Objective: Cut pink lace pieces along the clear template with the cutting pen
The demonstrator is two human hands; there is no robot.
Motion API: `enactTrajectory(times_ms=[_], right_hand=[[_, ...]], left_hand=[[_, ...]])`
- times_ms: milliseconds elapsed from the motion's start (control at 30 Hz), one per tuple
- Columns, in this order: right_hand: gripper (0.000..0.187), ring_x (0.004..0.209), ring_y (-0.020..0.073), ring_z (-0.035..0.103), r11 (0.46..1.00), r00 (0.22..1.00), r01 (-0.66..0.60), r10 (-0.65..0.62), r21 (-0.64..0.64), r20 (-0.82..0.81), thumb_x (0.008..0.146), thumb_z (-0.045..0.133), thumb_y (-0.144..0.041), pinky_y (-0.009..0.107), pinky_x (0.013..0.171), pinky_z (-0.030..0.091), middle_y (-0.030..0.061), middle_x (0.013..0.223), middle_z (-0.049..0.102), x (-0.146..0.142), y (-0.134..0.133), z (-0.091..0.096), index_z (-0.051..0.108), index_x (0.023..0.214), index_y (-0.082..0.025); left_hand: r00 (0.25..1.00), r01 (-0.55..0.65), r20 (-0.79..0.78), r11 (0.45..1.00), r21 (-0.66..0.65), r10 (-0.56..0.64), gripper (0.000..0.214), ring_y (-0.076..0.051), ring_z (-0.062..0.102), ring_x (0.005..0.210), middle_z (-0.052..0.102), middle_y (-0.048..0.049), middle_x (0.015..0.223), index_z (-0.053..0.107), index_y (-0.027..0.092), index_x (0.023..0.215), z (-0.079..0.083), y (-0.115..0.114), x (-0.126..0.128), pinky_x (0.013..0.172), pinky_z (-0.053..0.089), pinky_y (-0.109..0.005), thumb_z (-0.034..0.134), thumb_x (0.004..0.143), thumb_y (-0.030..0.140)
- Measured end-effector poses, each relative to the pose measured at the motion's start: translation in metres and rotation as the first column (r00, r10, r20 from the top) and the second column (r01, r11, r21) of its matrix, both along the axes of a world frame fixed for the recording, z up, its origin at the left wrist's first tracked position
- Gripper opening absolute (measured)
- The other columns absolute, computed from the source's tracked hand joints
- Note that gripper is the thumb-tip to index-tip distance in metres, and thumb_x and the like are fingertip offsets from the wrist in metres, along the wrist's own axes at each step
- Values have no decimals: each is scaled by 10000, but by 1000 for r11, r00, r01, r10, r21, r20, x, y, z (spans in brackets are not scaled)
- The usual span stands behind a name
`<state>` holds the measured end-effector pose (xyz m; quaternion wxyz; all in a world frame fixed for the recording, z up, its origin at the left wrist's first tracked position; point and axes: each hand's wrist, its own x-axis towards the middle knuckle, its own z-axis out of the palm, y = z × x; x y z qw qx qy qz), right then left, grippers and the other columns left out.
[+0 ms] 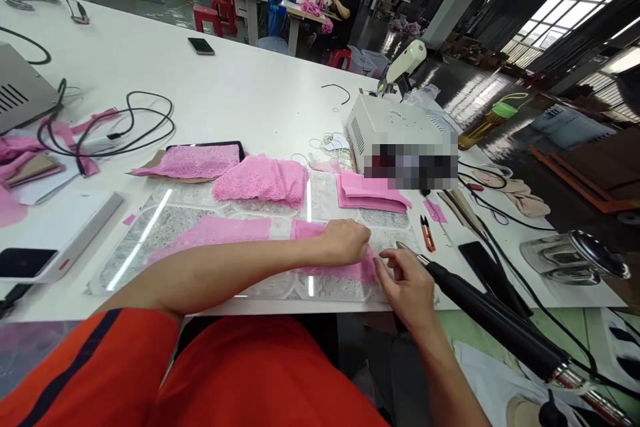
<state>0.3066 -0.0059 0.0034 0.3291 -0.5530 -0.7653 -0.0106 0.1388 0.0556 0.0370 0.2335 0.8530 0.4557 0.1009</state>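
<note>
My left hand (347, 241) is closed at the right end of a pink fabric piece (345, 271), its fingertips tucked under and hidden. Beside that piece's right edge is my right hand (411, 285), fingers curled, thumb and index tips close together. Whatever lies between those tips is too small to make out. Just above the right hand reaches the metal tip of a black-handled tool (480, 303). The fabric lies on a clear patterned mat (280, 287). Another flat pink piece (227, 230) is on the left, under my left forearm.
Behind are a lace pile (263, 180), folded pink fabric (373, 191) and a grey box (395, 127). Orange-handled snips (427, 233), a dark phone (493, 273) and a glass mug (563, 257) lie right. Cables (125, 123) lie left. A person (347, 3) sits at a sewing machine beyond.
</note>
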Motion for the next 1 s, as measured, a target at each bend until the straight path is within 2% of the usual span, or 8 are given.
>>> enactTrajectory(times_ms=[133, 267, 367, 533, 633, 767, 867, 1000], right_hand=[[147, 581, 114, 530, 991, 999, 25, -19, -134, 47, 871, 541, -297, 242, 563, 380, -6, 676, 579, -3, -6, -11, 591, 776, -196], [204, 594, 137, 564, 979, 997, 61, -52, -192, 52, 887, 492, -336, 259, 567, 389, 11, 690, 614, -2, -7, -18, 594, 771, -203], [241, 597, 149, 588, 980, 998, 39, -31, -195, 48, 890, 473, -382, 271, 569, 411, 19, 697, 636, 5, -7, -18, 605, 778, -214], [282, 523, 150, 569, 988, 999, -42, 44, -146, 10, 866, 499, -471, 277, 480, 399, 23, 669, 643, 4, 0, -7, 638, 818, -230], [208, 518, 126, 565, 969, 976, -218, 214, -118, -45, 870, 530, -405, 263, 491, 424, 11, 686, 644, -25, 5, 6, 651, 830, -241], [148, 636, 120, 629, 876, 900, -433, 433, -211, -52, 885, 534, -321, 245, 577, 483, 12, 805, 689, -77, 15, 14, 661, 886, -245], [177, 688, 156, 643, 889, 905, -389, 418, -243, 83, 843, 585, -358, 275, 587, 484, 17, 816, 686, -98, 25, 9, 653, 947, -231], [239, 675, 156, 626, 923, 921, -311, 352, -228, 166, 798, 639, -426, 276, 589, 464, 12, 785, 662, -105, 31, 6, 619, 910, -216]], left_hand=[[991, -75, 111, 996, -42, 79, 158, -259, 678, 838, 716, -82, 827, 699, 160, 802, 1, 2, -11, 742, 523, -357, 542, 810, 139], [929, -212, 281, 968, -132, 241, 150, -186, 657, 715, 703, -36, 744, 684, 157, 756, 12, 10, -45, 640, 503, -271, 543, 807, 143], [815, -362, 390, 902, -233, 428, 111, -136, 632, 622, 668, -9, 665, 647, 149, 755, 17, 10, -89, 551, 476, -213, 544, 798, 142], [534, -556, 462, 705, -440, 708, 64, -97, 584, 456, 592, 29, 532, 536, 152, 737, 14, -19, -170, 433, 468, -177, 513, 771, 102], [378, -591, 487, 610, -527, 787, 69, -110, 625, 493, 630, 7, 571, 491, 158, 736, 9, -44, -200, 472, 531, -206, 528, 782, 121], [256, -572, 511, 555, -604, 820, 119, -136, 672, 558, 683, -28, 634, 489, 160, 751, 3, -70, -218, 529, 573, -240, 599, 783, 192], [217, -548, 522, 546, -634, 825, 150, -148, 685, 571, 696, -35, 640, 499, 160, 762, -2, -81, -224, 536, 574, -240, 633, 775, 226], [199, -532, 529, 544, -648, 825, 165, -163, 702, 598, 700, -29, 629, 509, 160, 793, -8, -88, -228, 562, 578, -246, 654, 771, 235]])
